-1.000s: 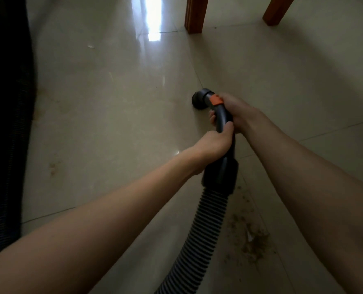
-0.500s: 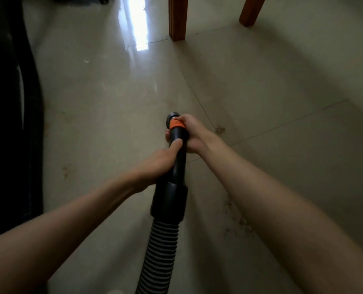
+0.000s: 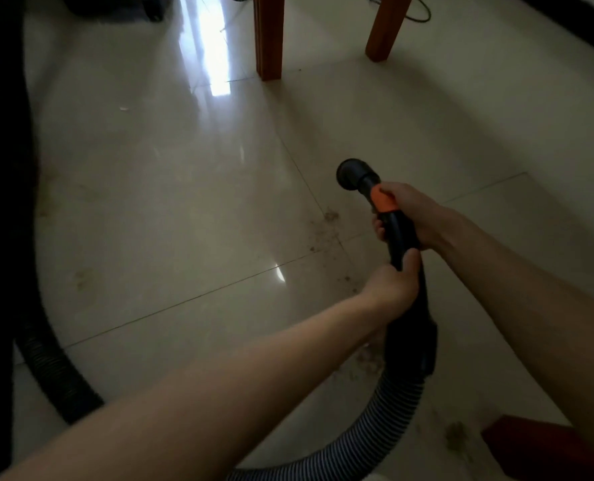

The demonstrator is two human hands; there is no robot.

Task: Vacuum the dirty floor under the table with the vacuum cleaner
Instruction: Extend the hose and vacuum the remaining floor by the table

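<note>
- Right hand wraps around the vacuum handle just below its orange collar.
- Left hand grips the handle lower, at 6 o'clock from the right.
- Dirt lies on the floor at 9 o'clock from the handle.

Home interior: glossy beige floor tiles, wooden table legs ahead of the hands, a cable trailing past the legs.

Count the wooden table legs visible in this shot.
2. One wooden leg stands at top centre, beside the bright reflection on the floor tiles. The other leg stands to its right, tilted in this view. Further legs may lie outside the frame.
</note>
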